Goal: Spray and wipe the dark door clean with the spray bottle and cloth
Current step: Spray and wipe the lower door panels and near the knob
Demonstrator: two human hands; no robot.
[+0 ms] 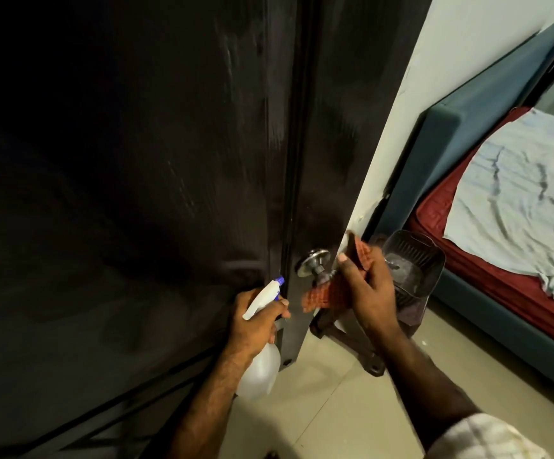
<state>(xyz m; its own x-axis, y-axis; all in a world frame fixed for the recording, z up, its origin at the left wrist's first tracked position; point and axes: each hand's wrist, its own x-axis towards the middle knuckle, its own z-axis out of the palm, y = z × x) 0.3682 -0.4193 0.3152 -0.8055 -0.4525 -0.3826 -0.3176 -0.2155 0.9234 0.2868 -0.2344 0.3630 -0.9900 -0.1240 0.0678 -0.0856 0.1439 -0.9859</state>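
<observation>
The dark door (176, 134) fills the left and middle of the view, with pale wipe streaks on its upper face. Its edge carries a round metal knob (313, 261). My left hand (255, 321) grips a white spray bottle (262, 346) with a blue nozzle, held upright beside the door's edge below the knob. My right hand (366, 286) holds an orange checked cloth (325, 293) against the knob's outer end and the door edge.
A white wall (411, 104) stands right of the door. A bed with a blue frame (461, 134), red mattress and pale sheet (527, 197) lies at the right. A small dark fan (411, 263) on a stool stands behind my right hand. Beige floor tiles (342, 409) below.
</observation>
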